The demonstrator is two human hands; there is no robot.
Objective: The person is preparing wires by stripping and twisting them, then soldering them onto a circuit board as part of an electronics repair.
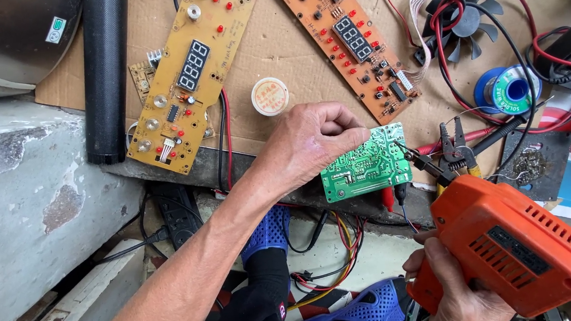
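My left hand pinches the upper left edge of a small green circuit board and holds it at the front edge of the cardboard-covered bench. My right hand grips an orange soldering gun at the lower right. The gun's dark tip touches the green board's right side. A thin strand of solder wire curves toward the board from a blue spool.
Two long orange-brown display boards lie on the cardboard, with a round white tin between them. A black fan, red and black leads, a black tube and wire strippers surround the work. Blue shoes are below.
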